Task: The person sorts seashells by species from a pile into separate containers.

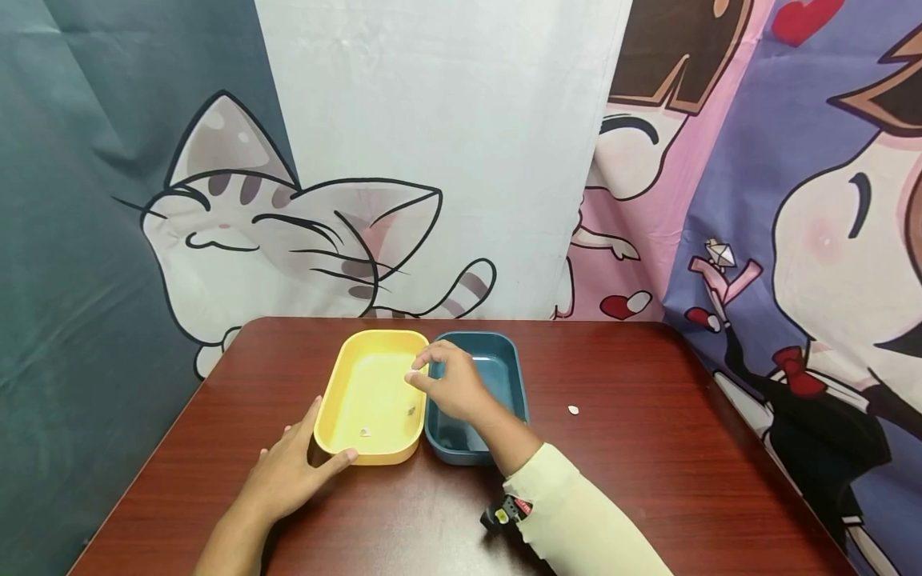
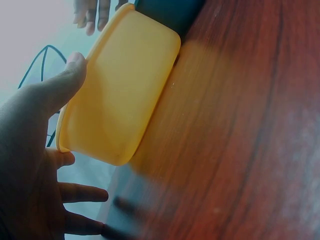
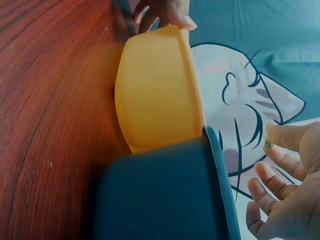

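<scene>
My right hand (image 1: 455, 382) is over the seam between a yellow tray (image 1: 370, 460) and a dark blue tray (image 1: 461, 458). Its thumb and index finger pinch a small brownish-yellow shell-like piece (image 3: 269, 144), seen best in the right wrist view; the other fingers are apart. My left hand (image 1: 284, 472) rests against the near left corner of the yellow tray, thumb along the front and index finger at the left side, other fingers spread. Inside the yellow tray lie a small whitish piece (image 1: 366, 432) and a small darker piece (image 1: 411, 410).
Both trays stand side by side on a reddish-brown wooden table (image 1: 634, 480). A small white piece (image 1: 573, 410) lies on the wood right of the blue tray. Behind the table hangs a cloth backdrop (image 1: 446, 96) with cartoon figures.
</scene>
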Tool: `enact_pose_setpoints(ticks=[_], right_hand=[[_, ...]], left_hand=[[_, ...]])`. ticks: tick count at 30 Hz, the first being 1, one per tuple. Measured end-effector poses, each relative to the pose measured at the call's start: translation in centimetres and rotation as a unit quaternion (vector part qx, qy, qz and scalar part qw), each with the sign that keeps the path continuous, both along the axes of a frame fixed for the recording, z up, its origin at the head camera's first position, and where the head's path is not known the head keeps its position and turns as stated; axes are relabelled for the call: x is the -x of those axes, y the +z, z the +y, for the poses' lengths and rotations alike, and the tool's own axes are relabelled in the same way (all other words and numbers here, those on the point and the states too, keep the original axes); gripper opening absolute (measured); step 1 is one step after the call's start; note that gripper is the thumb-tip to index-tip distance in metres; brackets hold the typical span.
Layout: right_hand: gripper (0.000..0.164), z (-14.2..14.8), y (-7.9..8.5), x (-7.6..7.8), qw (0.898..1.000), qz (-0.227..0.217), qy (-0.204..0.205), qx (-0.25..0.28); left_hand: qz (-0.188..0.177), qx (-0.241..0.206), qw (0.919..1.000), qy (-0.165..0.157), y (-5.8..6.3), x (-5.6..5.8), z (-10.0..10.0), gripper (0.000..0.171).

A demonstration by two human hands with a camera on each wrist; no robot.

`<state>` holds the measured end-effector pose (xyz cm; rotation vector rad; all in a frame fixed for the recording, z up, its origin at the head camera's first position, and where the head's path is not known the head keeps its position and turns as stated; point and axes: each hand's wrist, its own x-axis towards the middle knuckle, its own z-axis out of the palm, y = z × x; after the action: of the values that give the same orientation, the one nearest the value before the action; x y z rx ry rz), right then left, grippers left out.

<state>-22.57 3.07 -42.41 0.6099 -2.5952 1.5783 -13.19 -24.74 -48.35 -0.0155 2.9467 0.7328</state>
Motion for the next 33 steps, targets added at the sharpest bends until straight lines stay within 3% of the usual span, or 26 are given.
enact_pose_setpoints(ticks=[13,26,33], right_hand=[[0.018,-1.0,0.2,0.1,1.0,-0.008,0.006,-0.01],[0.015,0.5,-0.2,0.2,0.999,0.029,-0.003,0.014],[0.01,1.9,0.0,-0.1,0.999,0.025,-0.012,0.017]], left_hand=[[0.009,0.003,1.0,-0.004,0.0,0.0,0.1,0.118],[-0.007,0.002,1.0,0.001,0.0,0.1,0.0,0.12],[-0.005,0.003,1.0,0.003,0.0,0.0,0.0,0.12]])
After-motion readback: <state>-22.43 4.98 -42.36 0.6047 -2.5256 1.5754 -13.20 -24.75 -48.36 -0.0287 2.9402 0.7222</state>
